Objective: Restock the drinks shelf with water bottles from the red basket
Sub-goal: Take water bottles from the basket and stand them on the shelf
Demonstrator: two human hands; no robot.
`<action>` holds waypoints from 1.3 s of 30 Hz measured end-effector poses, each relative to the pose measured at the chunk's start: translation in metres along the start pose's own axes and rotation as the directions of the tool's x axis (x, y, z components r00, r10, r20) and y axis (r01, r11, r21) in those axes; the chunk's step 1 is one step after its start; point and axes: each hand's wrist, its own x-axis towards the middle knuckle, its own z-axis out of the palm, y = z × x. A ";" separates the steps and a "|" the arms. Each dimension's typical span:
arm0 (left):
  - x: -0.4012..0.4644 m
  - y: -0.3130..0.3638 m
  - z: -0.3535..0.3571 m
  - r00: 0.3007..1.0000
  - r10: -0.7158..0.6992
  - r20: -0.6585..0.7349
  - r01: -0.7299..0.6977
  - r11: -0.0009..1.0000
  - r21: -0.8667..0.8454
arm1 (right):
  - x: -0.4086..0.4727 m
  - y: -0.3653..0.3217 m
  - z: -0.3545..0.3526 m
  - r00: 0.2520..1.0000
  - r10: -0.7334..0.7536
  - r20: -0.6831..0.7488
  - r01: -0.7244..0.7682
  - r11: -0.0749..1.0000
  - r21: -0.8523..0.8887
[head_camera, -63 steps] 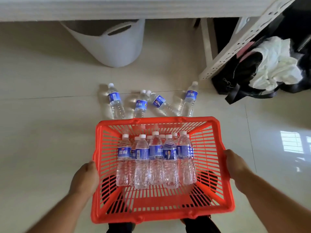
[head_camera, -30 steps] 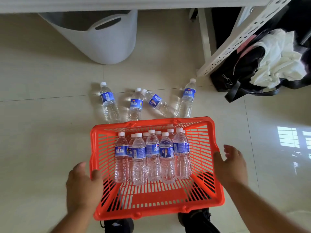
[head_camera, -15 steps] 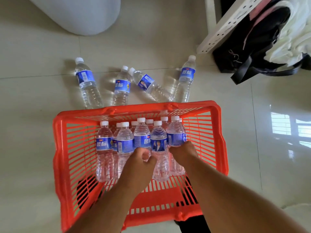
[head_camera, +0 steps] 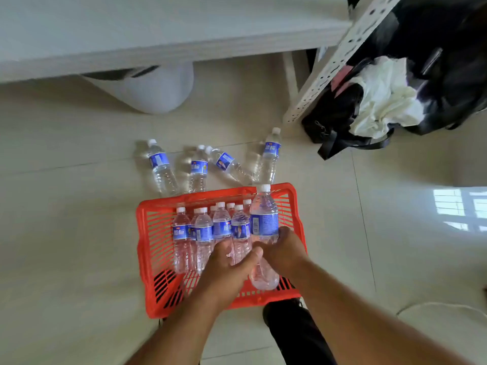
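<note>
A red basket (head_camera: 147, 248) sits on the pale tiled floor (head_camera: 66, 233), seen from above. Inside it a cluster of water bottles (head_camera: 203, 233) stands upright toward the far side, white caps up and blue labels facing the camera.

The right hand (head_camera: 283, 250) is wrapped around one bottle (head_camera: 264, 219) at the right of the cluster, fingers curled about its middle just below the label. This bottle stands higher than the others — its cap reaches the far rim of the basket, and its base shows near the basket's near wall.

The left hand (head_camera: 230, 264) reaches into the basket just left of the right hand, thumb touching it. Its fingers curl around the lower body of a bottle (head_camera: 240, 233) in the middle of the cluster, which stands level with its neighbours.

Beyond the basket, four more bottles (head_camera: 160, 167) are on the floor: three lean away from the camera in a loose row, and one lies tipped between the second and the fourth.

Farther off, a white shelf board (head_camera: 131, 30) runs across the top of the view, with a white tub (head_camera: 155, 93) partly beneath it. At the far right a perforated white upright (head_camera: 340, 54) slants down to the floor, and beside it lies a black bag (head_camera: 342, 109) with white cloth (head_camera: 384, 101) bunched on top.
</note>
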 end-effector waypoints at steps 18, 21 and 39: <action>-0.416 0.248 -0.104 0.838 0.533 -0.114 -0.545 0.826 -0.145 | -0.430 -0.263 -0.216 0.751 -0.656 -0.077 0.658 0.753 0.001; -0.444 0.254 -0.117 0.797 0.583 -0.159 -0.602 0.789 -0.126 | -0.458 -0.277 -0.219 0.704 -0.704 -0.095 0.706 0.708 -0.018; -0.501 0.332 -0.124 0.620 0.596 -0.511 -0.683 0.730 0.023 | -0.478 -0.361 -0.283 0.488 -0.872 -0.030 0.868 0.489 -0.088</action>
